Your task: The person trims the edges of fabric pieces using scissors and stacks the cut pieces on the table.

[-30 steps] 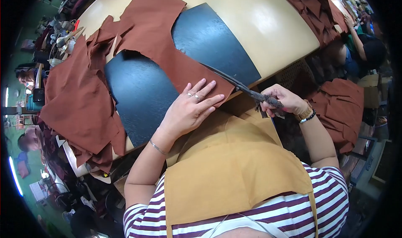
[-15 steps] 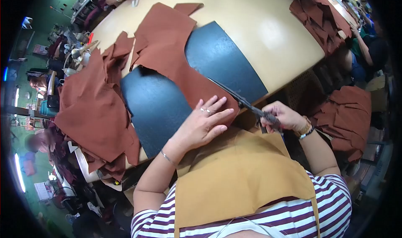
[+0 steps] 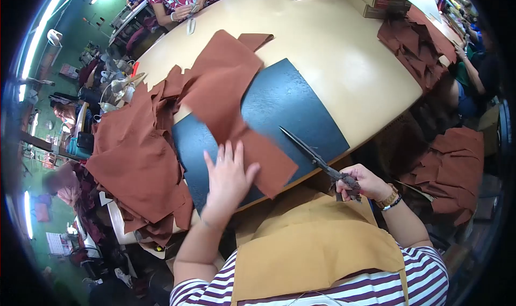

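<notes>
Head view: your right grip [image 3: 367, 182] clasps the dark scissors [image 3: 310, 153] beside the rust-brown fabric [image 3: 271, 169], which lies across the black mat [image 3: 294, 107] on the tabletop [image 3: 349, 64]; your left grip [image 3: 230, 181], fingers spread, is over the fabric's edge.

Wears white-and-maroon striped short-sleeved shirt [image 3: 425, 276], mustard bib apron [image 3: 317, 247]; chunky gold-toned wristband [image 3: 387, 198], dark beaded bracelet [image 3: 394, 204] on right arm [image 3: 409, 224].

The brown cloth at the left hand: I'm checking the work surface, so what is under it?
Under the brown cloth are a dark mat, visible on both sides, and, farther out, the beige table. Anything else directly beneath is covered.
</notes>
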{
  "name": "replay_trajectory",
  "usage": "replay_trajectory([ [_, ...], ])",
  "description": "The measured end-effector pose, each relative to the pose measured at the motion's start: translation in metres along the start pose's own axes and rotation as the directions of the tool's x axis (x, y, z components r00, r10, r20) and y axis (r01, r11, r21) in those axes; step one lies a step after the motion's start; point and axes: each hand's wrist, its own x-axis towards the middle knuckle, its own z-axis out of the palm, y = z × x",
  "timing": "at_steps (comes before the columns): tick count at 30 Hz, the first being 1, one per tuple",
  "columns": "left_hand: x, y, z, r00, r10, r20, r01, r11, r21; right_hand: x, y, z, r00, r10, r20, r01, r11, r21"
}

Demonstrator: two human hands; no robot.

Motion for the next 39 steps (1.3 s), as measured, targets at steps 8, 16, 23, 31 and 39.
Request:
replay_trajectory([
  [8, -0.034, 0.005, -0.077, 0.958, 0.219, 0.185, -0.084, 0.831, -0.550, 0.033, -0.015, -0.009, 0.930, -0.363, -0.064, 0.368, 0.911, 0.184],
  [16, 0.067, -0.070, 0.035, 0.995, 0.096, -0.008, -0.094, 0.951, -0.295, 0.075, -0.028, -0.007, 0.805, -0.530, -0.265, 0.572, 0.812, 0.116],
  [23, 0.050, -0.099, 0.047, 0.987, -0.161, 0.024, 0.161, 0.949, -0.270, 0.075, -0.029, -0.004, 0.810, -0.517, -0.276, 0.558, 0.825, 0.094],
  [31, 0.029, -0.081, 0.023, 0.989, 0.145, 0.000, -0.140, 0.950, -0.279, 0.063, -0.037, -0.004, 0.923, -0.307, -0.233, 0.357, 0.910, 0.214],
  [39, 0.044, -0.077, 0.047, 0.989, -0.150, 0.000, 0.146, 0.965, -0.218, 0.015, -0.009, 0.025, 0.997, 0.017, 0.070, -0.032, 0.978, 0.206],
])
